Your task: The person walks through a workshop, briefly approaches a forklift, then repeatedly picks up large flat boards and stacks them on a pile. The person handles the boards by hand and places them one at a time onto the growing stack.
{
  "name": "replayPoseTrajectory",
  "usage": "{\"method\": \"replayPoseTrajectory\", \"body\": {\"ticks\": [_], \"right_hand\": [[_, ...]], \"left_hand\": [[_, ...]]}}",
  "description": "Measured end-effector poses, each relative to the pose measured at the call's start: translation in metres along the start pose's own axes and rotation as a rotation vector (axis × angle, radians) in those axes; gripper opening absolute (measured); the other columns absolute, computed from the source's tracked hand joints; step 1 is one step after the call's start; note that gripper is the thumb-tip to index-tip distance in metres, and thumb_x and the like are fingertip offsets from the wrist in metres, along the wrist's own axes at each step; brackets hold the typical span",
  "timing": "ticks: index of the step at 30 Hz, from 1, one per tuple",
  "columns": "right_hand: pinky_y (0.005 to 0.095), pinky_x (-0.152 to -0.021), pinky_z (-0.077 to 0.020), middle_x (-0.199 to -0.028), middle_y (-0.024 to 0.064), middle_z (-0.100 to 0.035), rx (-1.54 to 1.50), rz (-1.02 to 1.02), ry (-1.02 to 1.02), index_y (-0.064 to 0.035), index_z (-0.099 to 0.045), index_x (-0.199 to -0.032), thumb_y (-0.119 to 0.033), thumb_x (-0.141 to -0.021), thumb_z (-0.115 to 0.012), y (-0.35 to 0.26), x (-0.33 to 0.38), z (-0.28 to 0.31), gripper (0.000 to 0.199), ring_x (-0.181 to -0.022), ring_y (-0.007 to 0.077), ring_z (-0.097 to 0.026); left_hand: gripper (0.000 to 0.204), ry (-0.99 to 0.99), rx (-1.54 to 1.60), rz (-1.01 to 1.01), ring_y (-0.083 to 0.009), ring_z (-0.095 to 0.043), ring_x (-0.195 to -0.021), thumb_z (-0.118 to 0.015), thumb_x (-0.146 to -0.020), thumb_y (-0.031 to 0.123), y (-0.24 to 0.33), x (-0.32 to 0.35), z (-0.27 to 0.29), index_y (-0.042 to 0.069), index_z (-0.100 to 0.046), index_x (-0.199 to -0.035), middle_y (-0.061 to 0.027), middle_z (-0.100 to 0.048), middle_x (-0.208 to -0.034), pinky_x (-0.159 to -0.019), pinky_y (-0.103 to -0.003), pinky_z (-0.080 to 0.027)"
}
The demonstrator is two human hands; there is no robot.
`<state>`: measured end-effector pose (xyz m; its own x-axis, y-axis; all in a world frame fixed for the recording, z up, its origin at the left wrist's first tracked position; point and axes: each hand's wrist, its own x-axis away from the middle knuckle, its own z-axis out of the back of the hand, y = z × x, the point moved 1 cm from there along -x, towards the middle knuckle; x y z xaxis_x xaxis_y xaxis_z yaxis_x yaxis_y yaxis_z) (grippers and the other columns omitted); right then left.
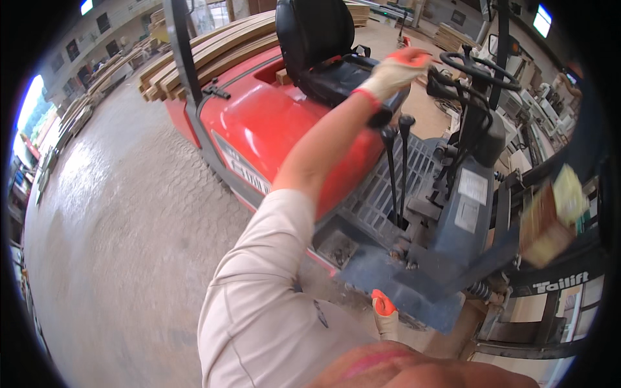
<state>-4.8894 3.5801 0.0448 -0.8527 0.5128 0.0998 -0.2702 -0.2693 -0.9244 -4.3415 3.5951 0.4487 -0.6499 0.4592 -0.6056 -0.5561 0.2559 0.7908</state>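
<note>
My left hand (402, 66), in a white work glove with orange coating, reaches out over the black seat (323, 32) side of a red forklift (272, 123). Its fingers look curled, close to the black steering wheel (480, 70); no contact with the wheel is visible, and what they hold, if anything, is hidden. My right hand (385, 310), gloved alike, is low by the forklift's dark step (420, 304). Its fingers are curled closed, and I cannot make out anything in them. Two black levers (398, 168) rise from the slatted floor plate below my left hand.
Long timber boards (220, 48) lie behind the forklift. Blurred wooden pieces (550, 216) are at the right, by the dark mast (550, 317). Concrete floor (123, 246) stretches out at left. Machinery and a partly visible dark shape fill the right edge.
</note>
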Motion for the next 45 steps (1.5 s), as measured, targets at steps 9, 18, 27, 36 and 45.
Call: {"method": "replayPoseTrajectory", "body": {"ticks": [9, 18, 27, 36, 45], "right_hand": [[0.0358, -0.102, -0.0551, -0.13, 0.0114, -0.075, 0.279, 0.114, 0.368, -0.0097, -0.074, -0.131, -0.02, -0.098, -0.073, -0.144, -0.115, -0.03, 0.034, -0.121, 0.0268, -0.071], [0.042, -0.111, -0.0486, -0.133, 0.0144, -0.071, 0.546, 0.154, 0.653, -0.0066, -0.071, -0.129, -0.032, -0.099, -0.065, -0.075, -0.297, 0.005, 0.04, -0.129, 0.0328, -0.063], [0.0548, -0.122, -0.0341, -0.16, 0.0175, -0.049, 1.181, -0.491, 0.63, -0.0072, -0.055, -0.148, -0.048, -0.098, -0.05, 0.059, -0.448, 0.045, 0.065, -0.152, 0.04, -0.04], [0.0515, -0.125, -0.0321, -0.161, 0.016, -0.047, 0.943, -0.532, 0.522, -0.0091, -0.054, -0.147, -0.05, -0.097, -0.053, 0.109, -0.456, 0.078, 0.065, -0.153, 0.0395, -0.036], [0.0475, -0.123, -0.0372, -0.159, 0.0188, -0.049, 0.57, -0.664, 0.49, -0.0094, -0.057, -0.143, -0.046, -0.096, -0.055, 0.038, -0.43, 0.077, 0.059, -0.147, 0.0362, -0.046]], "left_hand": [[0.031, -0.56, -0.063, -0.206, -0.0108, -0.065, -0.08, -0.066, -0.103, 0.036, -0.093, -0.094, -0.056, 0.009, -0.076, -0.115, -0.0005, -0.073, -0.093, -0.074, -0.029, -0.052], [0.031, -0.35, 0.559, 0.229, -0.0074, -0.065, -0.091, -0.069, -0.106, 0.032, -0.138, -0.051, -0.041, 0.005, -0.075, -0.121, 0.0012, -0.073, -0.102, -0.08, -0.023, -0.052], [0.036, -0.258, 0.265, 0.136, -0.0169, -0.069, -0.113, -0.061, -0.106, 0.027, -0.119, -0.044, -0.031, 0.0, -0.073, -0.126, -0.0104, -0.076, -0.122, -0.101, -0.029, -0.051], [0.035, -0.224, 0.327, 0.19, -0.0202, -0.069, -0.116, -0.06, -0.109, 0.025, -0.11, -0.041, -0.032, -0.002, -0.069, -0.13, -0.0118, -0.073, -0.123, -0.105, -0.032, -0.051], [0.035, -0.271, 0.347, 0.098, -0.0156, -0.065, -0.112, -0.059, -0.11, 0.027, -0.122, -0.042, -0.029, 0.0, -0.072, -0.128, -0.006, -0.073, -0.121, -0.104, -0.032, -0.049]]}}
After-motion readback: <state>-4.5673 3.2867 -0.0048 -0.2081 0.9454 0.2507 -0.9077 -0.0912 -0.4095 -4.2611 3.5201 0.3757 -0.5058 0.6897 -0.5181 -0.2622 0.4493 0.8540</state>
